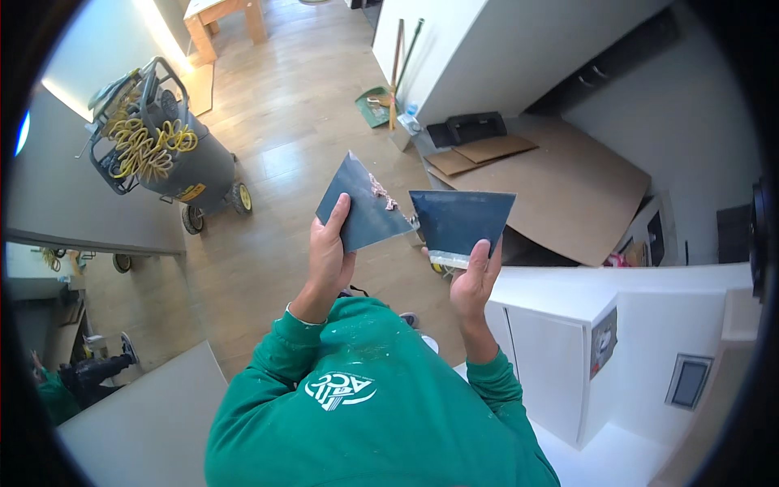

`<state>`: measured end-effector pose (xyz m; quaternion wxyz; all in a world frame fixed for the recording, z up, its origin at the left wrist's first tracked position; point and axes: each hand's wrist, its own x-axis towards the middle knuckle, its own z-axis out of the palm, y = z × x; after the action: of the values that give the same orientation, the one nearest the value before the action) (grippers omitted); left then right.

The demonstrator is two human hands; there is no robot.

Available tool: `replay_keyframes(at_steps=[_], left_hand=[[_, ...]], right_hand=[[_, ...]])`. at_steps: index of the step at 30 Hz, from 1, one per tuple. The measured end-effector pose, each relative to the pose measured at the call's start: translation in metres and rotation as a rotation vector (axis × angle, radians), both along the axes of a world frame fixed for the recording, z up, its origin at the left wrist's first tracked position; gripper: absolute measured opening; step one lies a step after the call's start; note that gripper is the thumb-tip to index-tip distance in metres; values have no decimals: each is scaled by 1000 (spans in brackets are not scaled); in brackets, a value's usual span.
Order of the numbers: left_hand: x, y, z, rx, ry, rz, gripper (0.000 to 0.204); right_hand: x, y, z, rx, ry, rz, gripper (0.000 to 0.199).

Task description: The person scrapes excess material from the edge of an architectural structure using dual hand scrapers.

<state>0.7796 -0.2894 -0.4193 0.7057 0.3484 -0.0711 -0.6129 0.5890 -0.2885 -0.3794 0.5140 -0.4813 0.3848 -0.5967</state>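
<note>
My left hand (326,256) is closed on a broad putty knife (357,207), its thumb lying on the dark blue-grey blade. Pinkish filler clings along that blade's upper right edge. In my right hand (475,284) is a second putty knife (461,219), with a flared dark blade and a pale strip along its lower side. The thumb presses near that strip; the fingers behind are mostly hidden. Both blades are held up in front of my green sweatshirt, and their facing corners are very close; I cannot tell whether they touch.
A grey wheeled compressor (191,154) with a coiled yellow hose stands at the left. Brown board sheets (568,178) lie at the right, behind a white cabinet (552,365). A green dustpan (373,107) and sticks are by the far wall. A mirror (97,325) is lower left.
</note>
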Motion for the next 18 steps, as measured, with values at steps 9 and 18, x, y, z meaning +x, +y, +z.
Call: replay_keyframes(at_steps=[9, 18], left_hand=[[110, -38, -15, -6, -169, 38, 28], [157, -135, -34, 60, -143, 113, 25]], right_hand=[[103, -42, 5, 1, 361, 272, 39], [168, -164, -20, 88, 534, 609, 43]])
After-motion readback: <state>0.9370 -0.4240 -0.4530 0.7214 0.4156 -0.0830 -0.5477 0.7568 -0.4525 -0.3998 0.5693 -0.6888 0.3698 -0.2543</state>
